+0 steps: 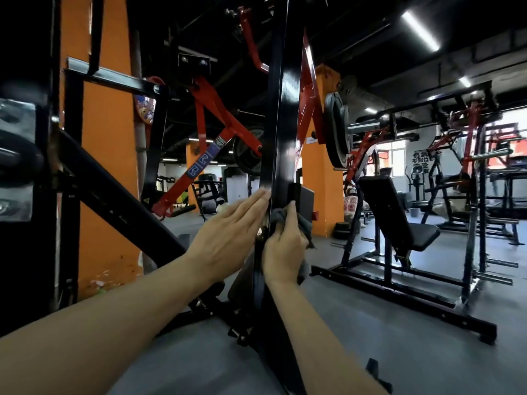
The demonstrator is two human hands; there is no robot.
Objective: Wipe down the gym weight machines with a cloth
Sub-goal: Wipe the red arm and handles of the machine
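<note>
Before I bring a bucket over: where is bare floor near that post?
Free: grey floor between the black upright post and the bench machine's base rail. Crowded: left of the post, diagonal bars and frame feet. On the post, left hand lies flat; right hand holds the cloth.

One head-worn wide-angle view faces forward and slightly down, very near a black upright beam (281, 138), gym floor (399, 323) beyond.

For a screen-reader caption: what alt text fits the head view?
A person's right hand presses a grey cloth against a black upright machine post while the left hand lies flat on its other side, in a gym.
</note>
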